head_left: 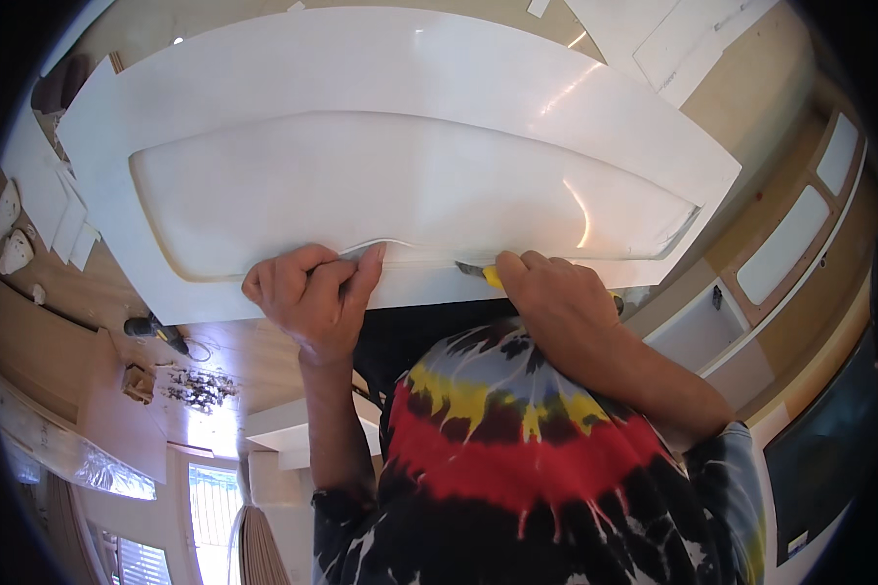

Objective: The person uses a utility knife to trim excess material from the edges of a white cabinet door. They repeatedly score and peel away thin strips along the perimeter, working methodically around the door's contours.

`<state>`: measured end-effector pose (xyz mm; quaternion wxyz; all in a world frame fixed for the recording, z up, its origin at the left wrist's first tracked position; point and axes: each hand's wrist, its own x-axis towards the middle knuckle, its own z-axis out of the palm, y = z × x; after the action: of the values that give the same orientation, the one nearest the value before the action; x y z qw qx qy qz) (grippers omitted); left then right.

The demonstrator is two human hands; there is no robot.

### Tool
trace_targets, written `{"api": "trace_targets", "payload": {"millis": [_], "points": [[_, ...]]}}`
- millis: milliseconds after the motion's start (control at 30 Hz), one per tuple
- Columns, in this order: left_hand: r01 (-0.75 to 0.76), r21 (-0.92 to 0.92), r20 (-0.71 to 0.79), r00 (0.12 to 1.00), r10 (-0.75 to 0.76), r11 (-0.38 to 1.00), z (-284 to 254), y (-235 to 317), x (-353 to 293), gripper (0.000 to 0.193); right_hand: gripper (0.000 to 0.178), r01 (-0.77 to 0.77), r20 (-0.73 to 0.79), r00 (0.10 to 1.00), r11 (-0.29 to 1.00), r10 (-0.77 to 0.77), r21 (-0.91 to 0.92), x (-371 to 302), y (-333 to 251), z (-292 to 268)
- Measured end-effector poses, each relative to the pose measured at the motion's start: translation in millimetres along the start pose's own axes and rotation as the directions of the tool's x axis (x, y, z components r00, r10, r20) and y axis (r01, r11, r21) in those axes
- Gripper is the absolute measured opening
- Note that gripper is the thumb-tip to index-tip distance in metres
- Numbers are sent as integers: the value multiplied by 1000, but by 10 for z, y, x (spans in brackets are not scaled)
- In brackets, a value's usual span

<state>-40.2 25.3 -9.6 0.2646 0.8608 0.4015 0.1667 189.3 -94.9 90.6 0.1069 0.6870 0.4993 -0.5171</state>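
Observation:
A wide white panel (346,60) lies in front of me, with a recessed field (293,185) bordered by a raised edge. Along its near edge, a thin white strip (388,241) bows up out of line. My left hand (312,292) is closed at this strip, its thumb beside the raised part; the fingers hide where they meet it. My right hand (554,288) grips a yellow utility knife (493,278). The knife's dark blade points left and rests on or just above the panel's near border, a short way right of the lifted strip.
A cordless drill (156,331) lies on the floor at left, near a pile of small hardware (197,388). White offcuts (63,219) are farther left. On the right stand a white open box (693,327) and a wooden frame with white panels (785,244).

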Motion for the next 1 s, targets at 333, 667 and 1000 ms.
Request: {"api": "trace_targets", "payload": {"millis": [333,667,1000], "points": [[-8,-8,12,1000,8,1000,4,-24,21,30,14,10,0,1000,1000,-10,-28,-7,66,-19],[-9,11,-1,1000,9,1000,26,0,32,31,16,8,-4,1000,999,-8,31,-71,185,0],[20,0,14,1000,-20,1000,20,6,12,30,17,-13,19,1000,1000,13,-16,-29,147,-8]]}}
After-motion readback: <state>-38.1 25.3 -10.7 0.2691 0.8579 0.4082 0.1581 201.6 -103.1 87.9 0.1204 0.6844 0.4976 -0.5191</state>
